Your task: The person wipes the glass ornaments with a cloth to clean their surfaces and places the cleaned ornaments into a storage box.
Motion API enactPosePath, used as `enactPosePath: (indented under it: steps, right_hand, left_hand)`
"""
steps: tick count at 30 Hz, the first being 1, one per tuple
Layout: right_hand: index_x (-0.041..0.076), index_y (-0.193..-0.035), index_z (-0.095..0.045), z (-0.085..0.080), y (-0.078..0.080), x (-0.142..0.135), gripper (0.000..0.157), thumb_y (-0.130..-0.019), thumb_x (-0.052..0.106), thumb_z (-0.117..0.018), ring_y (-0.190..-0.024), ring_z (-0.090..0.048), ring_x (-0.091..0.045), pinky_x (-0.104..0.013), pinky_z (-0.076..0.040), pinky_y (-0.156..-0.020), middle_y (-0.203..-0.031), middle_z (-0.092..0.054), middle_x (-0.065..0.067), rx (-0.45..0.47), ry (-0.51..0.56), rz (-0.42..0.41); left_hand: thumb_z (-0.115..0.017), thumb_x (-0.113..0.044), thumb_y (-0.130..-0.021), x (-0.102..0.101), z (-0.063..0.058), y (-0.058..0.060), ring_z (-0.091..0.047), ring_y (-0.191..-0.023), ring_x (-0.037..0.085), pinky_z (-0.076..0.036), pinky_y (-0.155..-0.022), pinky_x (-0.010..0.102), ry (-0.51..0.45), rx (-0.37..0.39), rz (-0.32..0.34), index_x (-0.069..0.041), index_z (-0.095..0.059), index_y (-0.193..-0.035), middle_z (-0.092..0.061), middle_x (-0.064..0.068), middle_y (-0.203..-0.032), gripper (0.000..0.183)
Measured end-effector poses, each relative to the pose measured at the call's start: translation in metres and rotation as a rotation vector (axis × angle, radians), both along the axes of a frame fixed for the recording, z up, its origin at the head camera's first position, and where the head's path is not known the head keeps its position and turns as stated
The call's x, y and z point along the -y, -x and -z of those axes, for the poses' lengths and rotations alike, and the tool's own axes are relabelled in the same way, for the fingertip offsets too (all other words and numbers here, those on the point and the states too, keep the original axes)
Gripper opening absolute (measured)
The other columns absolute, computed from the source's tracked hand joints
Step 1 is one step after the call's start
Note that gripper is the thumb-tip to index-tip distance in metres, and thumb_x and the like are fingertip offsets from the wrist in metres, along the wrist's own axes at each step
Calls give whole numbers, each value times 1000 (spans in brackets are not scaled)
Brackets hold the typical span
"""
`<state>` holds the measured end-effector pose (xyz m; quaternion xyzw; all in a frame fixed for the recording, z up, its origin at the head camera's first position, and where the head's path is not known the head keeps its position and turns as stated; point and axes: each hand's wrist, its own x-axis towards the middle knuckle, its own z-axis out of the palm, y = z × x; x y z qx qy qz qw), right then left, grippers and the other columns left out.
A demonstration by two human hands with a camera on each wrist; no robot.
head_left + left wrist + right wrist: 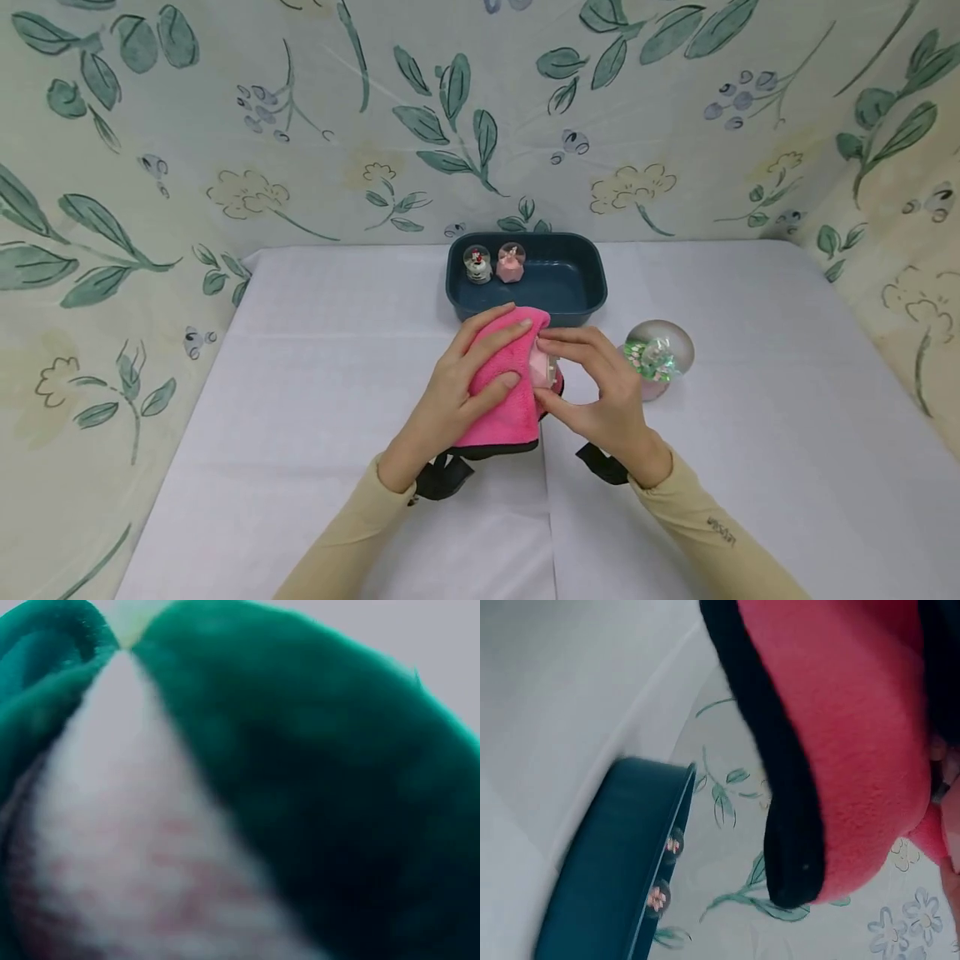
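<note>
A pink cloth with black edging (498,417) is bunched in my left hand (457,379), its fingers and thumb spread over the folded fabric. Out of the cloth's right side pokes a small pale-pink object with a faceted side (542,368), mostly covered, so its full shape is hidden. My right hand (611,392) pinches that object between thumb and fingers. In the right wrist view the cloth (847,750) hangs close, black edge towards the box. Blurred fabric (315,735), looking green there, fills much of the left wrist view.
Behind the hands stands a dark blue box (558,320) with a small snow globe on a whitish base (477,265) and one on a pink base (511,263) inside. A larger glitter globe (660,354) is beside my right hand. A white cloth (315,400) covers the table.
</note>
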<state>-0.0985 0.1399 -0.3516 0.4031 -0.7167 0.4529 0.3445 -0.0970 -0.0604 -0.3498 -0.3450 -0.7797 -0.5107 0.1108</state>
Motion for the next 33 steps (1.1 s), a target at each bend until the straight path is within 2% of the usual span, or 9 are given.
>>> enactPosePath:
  steps: [3, 10, 13, 15, 19, 23, 26, 30, 33]
  right_hand:
    - [-10, -106, -64, 0, -3, -2, 49, -83, 32, -75, -99, -61, -19, -24, -51, -84, -104, -64, -20, 177, 70, -20]
    - [-8, -107, -61, -7, -12, -2, 36, -74, -6, -75, -88, -62, -19, -27, -56, -70, -103, -62, -10, 735, 249, -15]
    - [-6, -112, -59, -10, -14, -1, 37, -77, -8, -72, -93, -60, -21, -27, -56, -73, -108, -59, -10, 811, 224, -14]
    - [-5, -119, -56, -10, -15, -1, 46, -77, -8, -73, -100, -58, -22, -27, -54, -78, -115, -57, -11, 744, 158, -39]
    - [-5, -125, -53, -7, -12, -2, 50, -82, 10, -75, -109, -55, -23, -26, -51, -86, -123, -55, -17, 448, -3, -67]
    - [-6, -116, -59, -4, -5, -2, 46, -90, 31, -66, -106, -58, -25, -22, -48, -89, -117, -58, -20, 120, -106, -16]
    - [-7, -109, -62, -2, -1, -1, 41, -91, 29, -65, -101, -59, -28, -21, -47, -91, -111, -60, -23, -45, -107, -5]
    - [-10, -104, -63, 1, 2, 0, 43, -87, 28, -71, -97, -61, -28, -22, -49, -88, -104, -62, -25, -100, -27, -25]
    - [-13, -103, -63, 3, 1, 0, 48, -83, 30, -75, -90, -63, -20, -21, -52, -79, -98, -63, -24, -3, 52, -50]
  left_hand:
    - [-65, -20, -88, -1, 0, 2, -33, -132, 19, -50, -89, 32, -21, -51, 21, -15, -50, -139, -36, 3, -146, 53]
    - [-70, -9, -84, 0, 0, 7, -35, -131, 24, -49, -91, 31, -30, -128, 97, -9, -52, -135, -37, 10, -143, 54]
    - [-70, -8, -83, 0, 2, 8, -35, -131, 25, -50, -90, 32, -52, -135, 103, -8, -53, -135, -37, 10, -143, 54]
    - [-70, -8, -82, 1, 3, 9, -35, -131, 25, -51, -88, 33, -88, -127, 91, -7, -54, -134, -37, 11, -143, 53]
    - [-66, -16, -86, 2, 4, 11, -36, -130, 25, -53, -84, 35, -159, -92, 60, -6, -55, -132, -39, 10, -143, 49]
    - [-56, -35, -94, 0, 2, 10, -37, -131, 24, -53, -84, 36, -203, -58, 43, -6, -58, -130, -41, 7, -143, 46]
    - [-53, -40, -95, -2, 0, 8, -38, -131, 24, -53, -85, 36, -228, -54, 25, -7, -61, -127, -42, 6, -143, 46]
    - [-58, -33, -93, -5, -2, 8, -39, -130, 25, -52, -86, 36, -241, -85, 28, -6, -62, -124, -44, 7, -141, 42]
    - [-61, -25, -90, -5, -3, 9, -40, -128, 26, -53, -85, 36, -240, -115, 56, -4, -62, -124, -45, 10, -139, 39]
